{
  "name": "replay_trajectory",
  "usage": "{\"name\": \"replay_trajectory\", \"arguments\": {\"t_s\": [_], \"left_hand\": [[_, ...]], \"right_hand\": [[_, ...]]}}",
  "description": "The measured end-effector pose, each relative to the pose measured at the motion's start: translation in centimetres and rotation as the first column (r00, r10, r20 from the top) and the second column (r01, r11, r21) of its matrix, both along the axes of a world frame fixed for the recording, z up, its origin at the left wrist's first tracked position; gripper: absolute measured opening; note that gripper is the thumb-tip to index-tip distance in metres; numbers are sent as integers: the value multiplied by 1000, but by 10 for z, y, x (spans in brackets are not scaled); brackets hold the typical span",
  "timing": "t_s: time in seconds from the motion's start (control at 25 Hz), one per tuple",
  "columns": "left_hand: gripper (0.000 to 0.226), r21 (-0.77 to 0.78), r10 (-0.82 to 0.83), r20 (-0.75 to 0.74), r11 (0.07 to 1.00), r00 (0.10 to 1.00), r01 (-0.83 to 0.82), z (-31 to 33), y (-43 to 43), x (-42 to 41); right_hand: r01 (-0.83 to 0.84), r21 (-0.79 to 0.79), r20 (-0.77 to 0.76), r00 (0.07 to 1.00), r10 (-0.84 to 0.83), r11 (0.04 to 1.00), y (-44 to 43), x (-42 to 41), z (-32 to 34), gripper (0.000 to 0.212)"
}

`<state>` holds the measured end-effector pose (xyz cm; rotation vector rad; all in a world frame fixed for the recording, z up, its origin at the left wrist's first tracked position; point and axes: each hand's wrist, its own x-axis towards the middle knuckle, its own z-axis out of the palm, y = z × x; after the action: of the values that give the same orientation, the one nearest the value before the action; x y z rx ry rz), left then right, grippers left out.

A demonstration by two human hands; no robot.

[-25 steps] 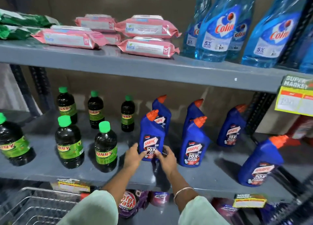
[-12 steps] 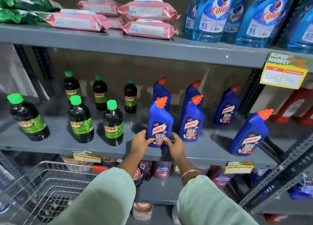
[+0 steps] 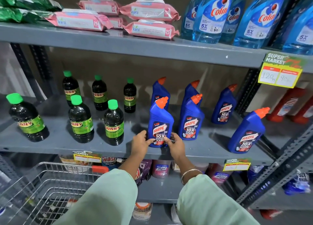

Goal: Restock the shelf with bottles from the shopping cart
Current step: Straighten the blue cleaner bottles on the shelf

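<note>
Both hands hold one blue bottle [image 3: 160, 123] low on its body at the front edge of the middle shelf [image 3: 67, 147]: the left hand [image 3: 141, 142] on its left side, the right hand [image 3: 175, 144] on its right, thumbs across the label. Each grip is narrow and closed on the bottle, which stands upright with its base on the shelf, just in front of a second blue bottle [image 3: 160, 89] and near another [image 3: 190, 121] to its right.

The bottle sits close to the front edge, so a careless release or a brush from a withdrawing sleeve could tip it forward off the shelf. It is tall with a slanted neck, likely top-heavy, and pushing it back too far could knock the one behind. Judging by the gaps, more restocking remains. The cart [image 3: 44, 187] waits at lower left; what it holds is too blurred to tell.
</note>
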<state>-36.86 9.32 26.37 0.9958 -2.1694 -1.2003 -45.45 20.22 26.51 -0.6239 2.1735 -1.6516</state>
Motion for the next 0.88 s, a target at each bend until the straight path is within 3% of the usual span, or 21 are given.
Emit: {"name": "replay_trajectory", "arguments": {"t_s": [0.2, 0.32, 0.4, 0.52, 0.6, 0.72, 0.88], "left_hand": [[38, 12, 70, -7, 997, 998, -70, -1, 12, 3], [48, -269, 121, -81, 953, 989, -139, -6, 49, 13], [36, -409, -36, -29, 912, 999, 21, -7, 77, 11], [27, -280, -238, 44, 929, 970, 241, 5, 103, -24], [34, -139, -232, 9, 963, 973, 231, 14, 107, -58], [54, -11, -59, 23, 998, 998, 60, 14, 94, -110], [43, 13, 34, 129, 999, 991, -36, 1, 81, -130]], "right_hand": [[23, -11, 47, 999, -23, 1000, 4, 2, -2, 44], [212, -33, 40, 977, -211, 977, 18, -2, -7, 48], [319, -23, 23, 948, -318, 948, 29, -11, -9, 40], [405, -47, 40, 914, -404, 913, 52, -47, 2, 37], [344, -28, 12, 939, -344, 939, 66, -75, 10, 49], [123, -65, 70, 990, -118, 990, 71, -112, 11, 49], [-76, -88, 38, 996, 80, 993, 61, -137, -12, 40]]}}
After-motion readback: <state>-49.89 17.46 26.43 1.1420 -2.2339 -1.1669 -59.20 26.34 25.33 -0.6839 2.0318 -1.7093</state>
